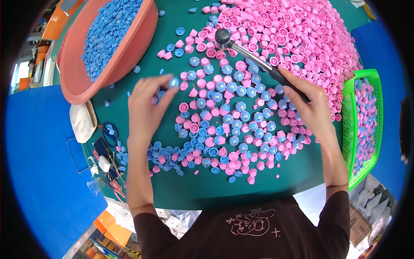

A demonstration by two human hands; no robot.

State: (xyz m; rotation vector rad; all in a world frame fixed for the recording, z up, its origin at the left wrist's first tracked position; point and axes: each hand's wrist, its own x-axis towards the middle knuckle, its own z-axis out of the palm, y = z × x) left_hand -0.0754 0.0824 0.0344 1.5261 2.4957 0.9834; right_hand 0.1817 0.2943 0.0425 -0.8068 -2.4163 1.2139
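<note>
Hands of one person at work over a green worktop (172,190), seen from above. The left hand (144,110), left of centre in the frame, pinches a small blue cap (174,82) between thumb and fingertips, lifted just above the scattered pieces. The right hand (312,108), right of centre, has its grip clenched around the dark handle of a small hammer (254,58); the shaft slants up and left, and the round black head rests among pink caps near the top middle. A big heap of pink caps (302,34) fills the upper right. In the middle lie pink caps fitted with blue caps (241,108), mixed with loose ones. A salmon-coloured basin (129,56) holding blue caps sits in the upper left. A green basket (349,125) with joined pieces stands at the right edge.
</note>
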